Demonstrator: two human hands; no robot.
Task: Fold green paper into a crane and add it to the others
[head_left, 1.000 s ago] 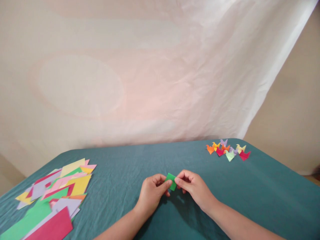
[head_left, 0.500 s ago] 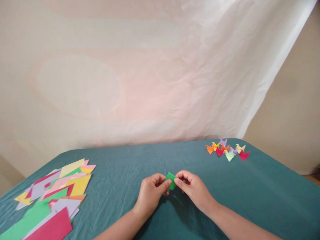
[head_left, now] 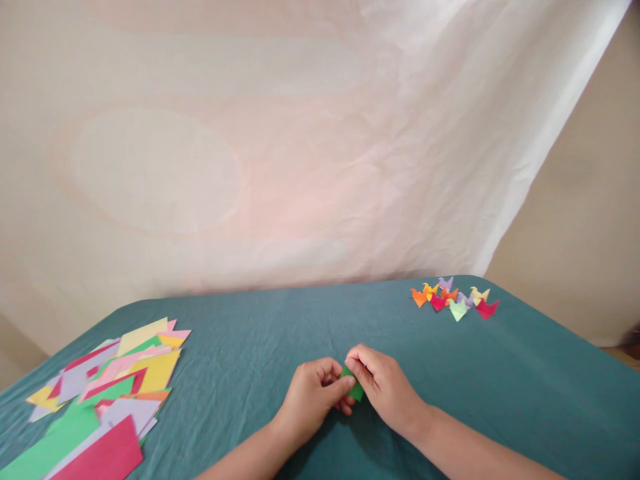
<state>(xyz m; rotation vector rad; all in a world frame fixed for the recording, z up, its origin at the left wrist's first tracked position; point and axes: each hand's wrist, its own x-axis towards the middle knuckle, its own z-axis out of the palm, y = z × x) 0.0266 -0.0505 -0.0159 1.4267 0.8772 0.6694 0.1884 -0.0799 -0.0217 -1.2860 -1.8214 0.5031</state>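
Note:
A small folded piece of green paper (head_left: 358,391) is held low over the cloth, near the front middle of the table. My left hand (head_left: 316,395) pinches its left side between thumb and fingers. From above and the right, my right hand (head_left: 383,381) grips its upper edge, thumb bent over it. Fingers of both hands hide much of the paper, so its exact fold shape cannot be made out.
Loose sheets of coloured paper (head_left: 120,407) lie in an overlapping pile at the left. Several small folded paper birds (head_left: 457,309) stand grouped at the far right. A dark green cloth (head_left: 260,333) covers the table, and a pale sheet (head_left: 300,167) hangs behind it.
Both hands have come closer together, moving slightly down and right with the green paper. The right fingers have curled over its top, and less of the paper shows.

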